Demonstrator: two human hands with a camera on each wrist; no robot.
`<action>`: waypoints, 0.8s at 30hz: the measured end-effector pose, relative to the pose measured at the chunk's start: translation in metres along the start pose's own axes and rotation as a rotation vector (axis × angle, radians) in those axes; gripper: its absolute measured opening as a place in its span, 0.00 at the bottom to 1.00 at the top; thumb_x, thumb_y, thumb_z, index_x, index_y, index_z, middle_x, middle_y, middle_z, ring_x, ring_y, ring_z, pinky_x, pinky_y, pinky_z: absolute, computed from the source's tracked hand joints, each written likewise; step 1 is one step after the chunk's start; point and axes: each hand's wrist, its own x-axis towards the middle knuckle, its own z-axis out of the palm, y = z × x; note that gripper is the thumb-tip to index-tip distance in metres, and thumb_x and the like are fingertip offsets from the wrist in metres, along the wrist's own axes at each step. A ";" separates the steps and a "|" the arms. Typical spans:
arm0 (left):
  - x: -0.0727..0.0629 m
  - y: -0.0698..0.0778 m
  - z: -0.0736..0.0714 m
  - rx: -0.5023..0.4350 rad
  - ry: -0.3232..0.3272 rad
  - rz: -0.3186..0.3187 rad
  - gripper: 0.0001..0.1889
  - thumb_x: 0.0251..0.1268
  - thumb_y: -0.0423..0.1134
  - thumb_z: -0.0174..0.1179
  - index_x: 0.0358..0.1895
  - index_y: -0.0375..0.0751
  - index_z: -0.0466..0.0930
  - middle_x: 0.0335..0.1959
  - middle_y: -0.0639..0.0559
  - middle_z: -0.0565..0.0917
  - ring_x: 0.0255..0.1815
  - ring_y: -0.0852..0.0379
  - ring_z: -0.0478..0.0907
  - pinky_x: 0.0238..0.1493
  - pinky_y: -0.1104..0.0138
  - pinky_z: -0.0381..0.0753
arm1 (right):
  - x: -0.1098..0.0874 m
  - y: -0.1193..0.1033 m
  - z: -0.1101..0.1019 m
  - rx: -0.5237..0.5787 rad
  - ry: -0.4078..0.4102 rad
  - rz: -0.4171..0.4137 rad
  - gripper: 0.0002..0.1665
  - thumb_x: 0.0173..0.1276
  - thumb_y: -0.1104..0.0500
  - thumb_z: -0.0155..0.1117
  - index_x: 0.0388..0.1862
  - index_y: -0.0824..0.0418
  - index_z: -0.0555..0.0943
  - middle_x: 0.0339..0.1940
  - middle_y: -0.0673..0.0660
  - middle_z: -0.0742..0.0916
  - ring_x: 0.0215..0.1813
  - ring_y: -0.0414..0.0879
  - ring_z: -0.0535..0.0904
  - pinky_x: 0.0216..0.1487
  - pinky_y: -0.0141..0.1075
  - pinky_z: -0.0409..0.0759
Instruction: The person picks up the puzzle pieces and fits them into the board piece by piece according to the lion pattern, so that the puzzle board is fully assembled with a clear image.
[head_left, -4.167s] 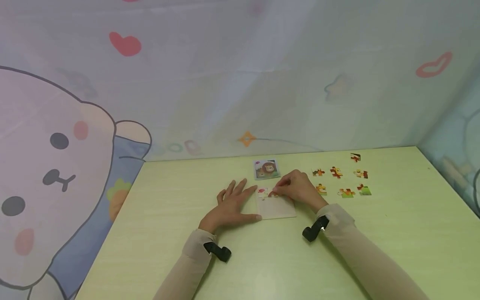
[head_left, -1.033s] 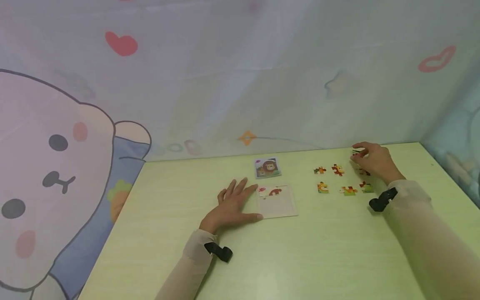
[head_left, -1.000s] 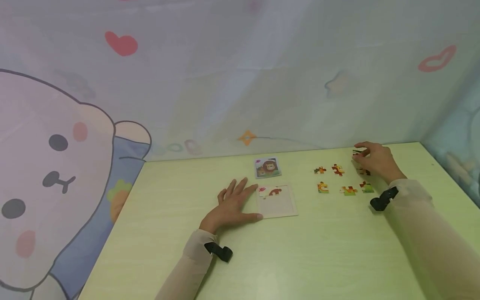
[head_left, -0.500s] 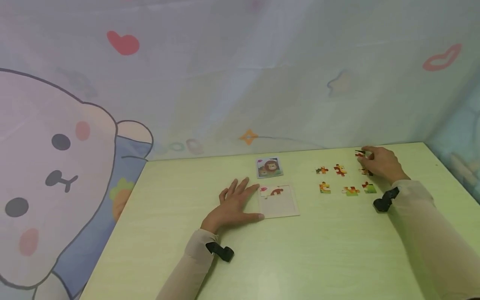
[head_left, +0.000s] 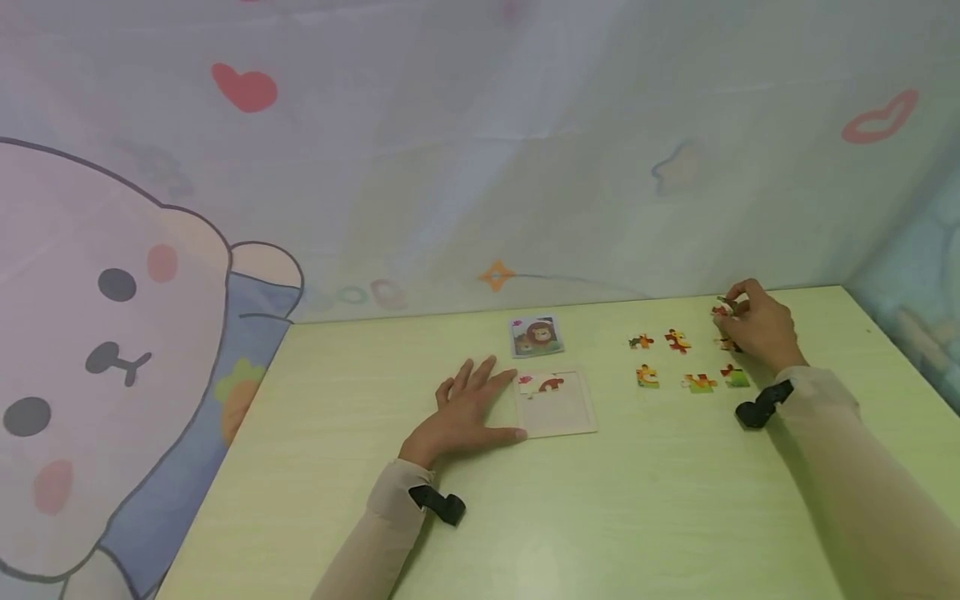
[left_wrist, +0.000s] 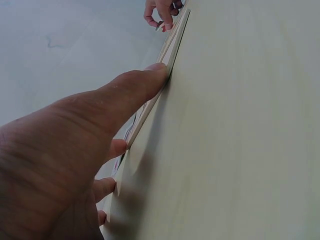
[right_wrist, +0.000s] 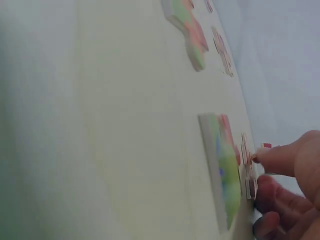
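Note:
My left hand [head_left: 461, 417] lies with spread fingers at the left edge of the square puzzle tray [head_left: 558, 415], thumb and index finger touching its corners. In the left wrist view, the thumb [left_wrist: 135, 87] presses against the tray's side. Set along the tray's top left are joined jigsaw pieces [head_left: 550, 384], pink and brown on white. At the far right, my right hand [head_left: 767, 332] pinches a red and dark jigsaw piece [head_left: 722, 311] between thumb and fingers, slightly tilted. A second piece [head_left: 726, 343] beneath that hand is partly hidden.
Several loose jigsaw pieces lie right of the tray, among them a giraffe-yellow one [head_left: 677, 340] and a green-edged one [head_left: 735, 376]. Behind the tray lies a lion picture card [head_left: 536, 336]. A printed cloth [head_left: 420, 167] hangs along the table's back edge.
My right hand has gone from the tray's top row to the back right piece, which it now pinches and tilts. The left hand has stayed at the tray.

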 end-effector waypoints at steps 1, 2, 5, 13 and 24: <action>0.000 0.000 0.000 0.001 0.002 0.000 0.50 0.65 0.71 0.67 0.87 0.67 0.55 0.93 0.51 0.43 0.93 0.38 0.31 0.84 0.33 0.37 | -0.001 -0.001 0.001 0.021 0.021 -0.001 0.27 0.82 0.48 0.58 0.66 0.65 0.68 0.60 0.78 0.82 0.51 0.69 0.82 0.36 0.41 0.74; 0.000 0.000 0.000 0.002 0.003 0.000 0.50 0.65 0.71 0.67 0.87 0.66 0.55 0.93 0.51 0.43 0.93 0.38 0.31 0.84 0.32 0.38 | -0.003 -0.003 0.001 0.047 0.040 -0.001 0.25 0.82 0.49 0.58 0.65 0.65 0.69 0.61 0.78 0.82 0.52 0.70 0.82 0.35 0.40 0.75; 0.000 0.000 0.000 -0.001 0.005 0.006 0.50 0.66 0.70 0.67 0.87 0.66 0.56 0.93 0.50 0.43 0.93 0.37 0.31 0.83 0.32 0.38 | -0.008 -0.006 0.003 0.086 0.092 -0.001 0.23 0.84 0.49 0.57 0.64 0.65 0.73 0.60 0.78 0.84 0.49 0.65 0.83 0.33 0.37 0.76; -0.001 -0.001 -0.001 -0.012 0.014 0.025 0.51 0.64 0.69 0.68 0.87 0.63 0.57 0.93 0.47 0.44 0.93 0.34 0.33 0.82 0.30 0.40 | -0.024 -0.024 0.013 0.117 0.125 0.058 0.25 0.81 0.43 0.64 0.63 0.60 0.83 0.40 0.65 0.91 0.27 0.40 0.82 0.27 0.37 0.78; -0.001 0.000 -0.001 -0.004 0.009 0.016 0.50 0.66 0.70 0.67 0.88 0.65 0.55 0.93 0.50 0.42 0.93 0.37 0.32 0.83 0.31 0.39 | -0.041 -0.057 0.025 0.205 0.062 -0.032 0.23 0.78 0.43 0.69 0.62 0.54 0.88 0.32 0.58 0.91 0.26 0.40 0.82 0.21 0.37 0.73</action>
